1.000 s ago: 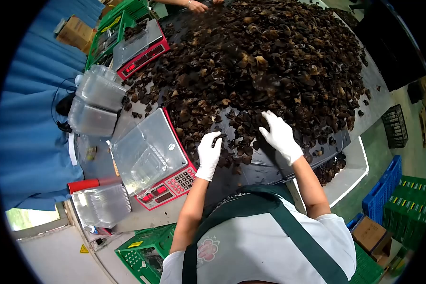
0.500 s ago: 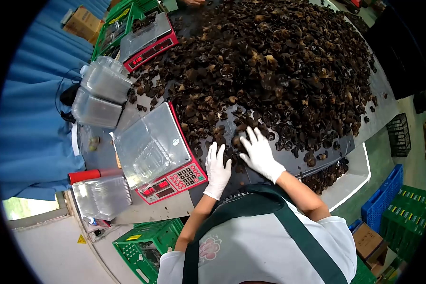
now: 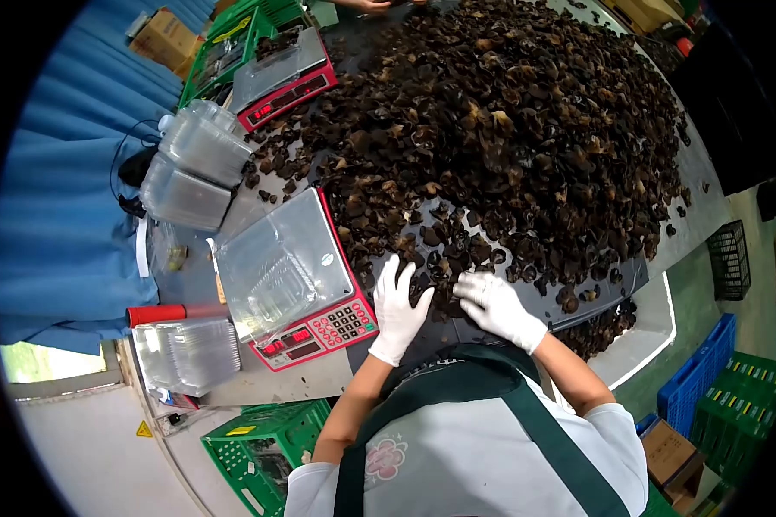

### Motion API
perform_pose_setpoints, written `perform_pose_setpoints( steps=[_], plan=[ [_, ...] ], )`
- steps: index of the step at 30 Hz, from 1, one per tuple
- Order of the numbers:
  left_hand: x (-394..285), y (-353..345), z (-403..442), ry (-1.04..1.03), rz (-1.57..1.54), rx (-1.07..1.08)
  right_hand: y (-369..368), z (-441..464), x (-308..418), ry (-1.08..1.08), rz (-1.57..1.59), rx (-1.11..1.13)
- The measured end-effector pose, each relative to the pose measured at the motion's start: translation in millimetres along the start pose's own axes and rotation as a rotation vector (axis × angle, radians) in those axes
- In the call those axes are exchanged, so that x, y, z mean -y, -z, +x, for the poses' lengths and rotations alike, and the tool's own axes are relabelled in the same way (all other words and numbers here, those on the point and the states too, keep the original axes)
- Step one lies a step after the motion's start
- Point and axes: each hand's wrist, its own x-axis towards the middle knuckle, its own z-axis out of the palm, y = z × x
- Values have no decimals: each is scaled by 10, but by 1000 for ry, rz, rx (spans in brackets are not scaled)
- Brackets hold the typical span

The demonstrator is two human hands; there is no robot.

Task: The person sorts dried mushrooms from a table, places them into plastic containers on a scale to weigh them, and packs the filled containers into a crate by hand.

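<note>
Head view shows two scales (image 3: pixel 310 258), one heap (image 3: pixel 509 138), left hand (image 3: pixel 399 317) spread, right hand (image 3: pixel 502 314) bent, fingers' hold unclear.

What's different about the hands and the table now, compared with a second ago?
The right hand has drawn back toward the body and in toward the left hand. The left has also come slightly nearer the body, its curled fingers now spread. The near scale and the tray on it stayed put.

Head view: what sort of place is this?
Probably a food sorting and packing room: a big heap of what looks like dark fungus, digital scales and stacked clear trays suggest it.
</note>
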Motion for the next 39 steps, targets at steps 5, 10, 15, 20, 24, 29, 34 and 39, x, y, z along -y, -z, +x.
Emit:
perform_pose_setpoints(
  steps=[5, 10, 15, 20, 24, 29, 34, 39],
  plan=[
    [24, -153, 234, 138, 172, 410, -60, 675, -251, -235, -139, -188],
    [90, -174, -68, -52, 23, 253, -205, 794, -355, -315, -301, 76],
    [95, -134, -410, -139, -117, 202, -119, 237, 30, -57, -171, 11],
    [7, -35, -409, -239, -138, 304, -170, -269, 222, -39, -70, 112],
    [-129, -23, -263, -280, 7, 394, 104, -335, 232, -80, -1, -27],
    [-333, -170, -35, -470, 142, 446, 211, -571, 32, -458, -156, -30],
    [-617, -340, 151, -571, 181, 535, 7, -695, -111, -551, -214, -15],
    [-744, -494, 381, -515, 138, 578, -63, -647, -189, -512, -176, -150]
  ],
)
